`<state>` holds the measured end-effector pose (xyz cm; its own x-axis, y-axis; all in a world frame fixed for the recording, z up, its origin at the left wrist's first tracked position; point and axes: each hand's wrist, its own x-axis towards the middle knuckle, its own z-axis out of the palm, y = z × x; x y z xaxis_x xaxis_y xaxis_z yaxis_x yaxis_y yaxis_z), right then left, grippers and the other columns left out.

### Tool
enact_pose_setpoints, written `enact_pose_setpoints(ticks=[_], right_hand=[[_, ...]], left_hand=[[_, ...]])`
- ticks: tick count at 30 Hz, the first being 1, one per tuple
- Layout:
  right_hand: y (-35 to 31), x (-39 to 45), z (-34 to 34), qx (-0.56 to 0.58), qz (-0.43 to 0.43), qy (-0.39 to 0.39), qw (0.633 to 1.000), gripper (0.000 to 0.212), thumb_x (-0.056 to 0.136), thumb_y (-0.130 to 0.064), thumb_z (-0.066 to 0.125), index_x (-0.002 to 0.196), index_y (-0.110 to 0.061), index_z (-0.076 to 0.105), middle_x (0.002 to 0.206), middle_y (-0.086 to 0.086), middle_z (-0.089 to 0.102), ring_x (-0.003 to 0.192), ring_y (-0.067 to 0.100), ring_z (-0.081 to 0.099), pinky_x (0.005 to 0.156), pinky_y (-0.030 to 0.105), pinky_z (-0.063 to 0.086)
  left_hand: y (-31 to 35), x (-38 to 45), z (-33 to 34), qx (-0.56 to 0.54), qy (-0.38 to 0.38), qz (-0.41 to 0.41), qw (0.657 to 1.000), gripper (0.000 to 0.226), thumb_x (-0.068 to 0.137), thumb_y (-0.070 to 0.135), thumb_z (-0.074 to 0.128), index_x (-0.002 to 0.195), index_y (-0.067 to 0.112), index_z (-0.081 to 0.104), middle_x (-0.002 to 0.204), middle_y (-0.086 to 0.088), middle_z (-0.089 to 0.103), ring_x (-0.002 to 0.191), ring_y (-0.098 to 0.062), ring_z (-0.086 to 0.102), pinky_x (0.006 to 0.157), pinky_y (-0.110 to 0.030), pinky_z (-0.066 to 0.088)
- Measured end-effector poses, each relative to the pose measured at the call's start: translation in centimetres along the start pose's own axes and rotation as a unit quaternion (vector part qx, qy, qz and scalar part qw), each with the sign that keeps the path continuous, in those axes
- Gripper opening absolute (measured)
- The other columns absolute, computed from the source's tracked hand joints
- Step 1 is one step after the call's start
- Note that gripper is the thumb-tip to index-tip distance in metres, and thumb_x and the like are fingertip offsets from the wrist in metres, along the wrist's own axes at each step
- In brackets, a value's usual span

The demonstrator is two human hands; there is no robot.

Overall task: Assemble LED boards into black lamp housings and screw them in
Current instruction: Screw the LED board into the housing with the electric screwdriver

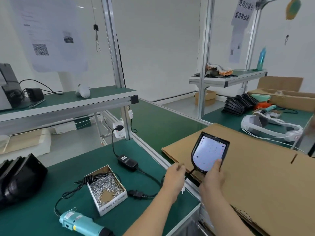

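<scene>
Housing (210, 151) with its white LED board (208, 153) seated inside is held up over the cardboard sheet (255, 176), face tilted toward the camera, probably to check the board's fit or to set the finished piece down. The right hand (214, 178) grips its lower right corner, thumb pressed on the board face, fingers hidden underneath. The left hand (174, 178) sits just beside the housing's narrow lower end, fingers curled near the black lead (190, 172); whether it pinches that lead I cannot tell. Screw box (106, 188) and driver (81, 224) lie on the green bench (42, 210), well left of both hands.
</scene>
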<state>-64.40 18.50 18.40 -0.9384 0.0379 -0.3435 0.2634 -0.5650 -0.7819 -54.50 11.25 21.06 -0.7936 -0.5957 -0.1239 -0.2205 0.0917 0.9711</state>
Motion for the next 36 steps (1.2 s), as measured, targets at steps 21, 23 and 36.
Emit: enact_pose_setpoints(ticks=[21,23,36], right_hand=[[-0.2,2.7,-0.5,-0.169,0.092,0.027,0.981,0.034,0.110,-0.032,0.048,0.112,0.001,0.050,0.080,0.015,0.059,0.058,0.024,0.059,0.053,0.034,0.051],[-0.3,2.6,-0.4,-0.171,0.087,0.005,0.981,0.032,0.110,-0.028,0.052,0.114,0.003,0.048,0.081,0.017,0.059,0.061,0.027,0.064,0.054,0.036,0.052],[0.8,2.5,-2.1,-0.263,0.019,-0.009,0.965,0.019,0.100,-0.002,0.051,0.082,-0.006,0.057,0.078,0.008,0.067,0.064,0.030,0.074,0.076,0.045,0.063]], left_hand=[[-4.2,-6.6,-0.6,-0.021,-0.020,0.000,1.000,0.020,0.108,0.019,0.048,0.114,0.020,0.067,0.096,-0.006,0.077,0.086,-0.018,0.075,0.085,-0.033,0.063],[-4.4,-7.3,-0.9,-0.036,-0.020,0.011,0.999,0.020,0.109,0.016,0.048,0.112,0.019,0.068,0.095,-0.008,0.077,0.082,-0.015,0.074,0.081,-0.028,0.062],[-5.3,-10.9,-4.2,-0.021,0.021,0.040,0.999,0.022,0.104,0.008,0.055,0.106,0.020,0.073,0.087,-0.002,0.079,0.084,-0.016,0.077,0.081,-0.028,0.061]])
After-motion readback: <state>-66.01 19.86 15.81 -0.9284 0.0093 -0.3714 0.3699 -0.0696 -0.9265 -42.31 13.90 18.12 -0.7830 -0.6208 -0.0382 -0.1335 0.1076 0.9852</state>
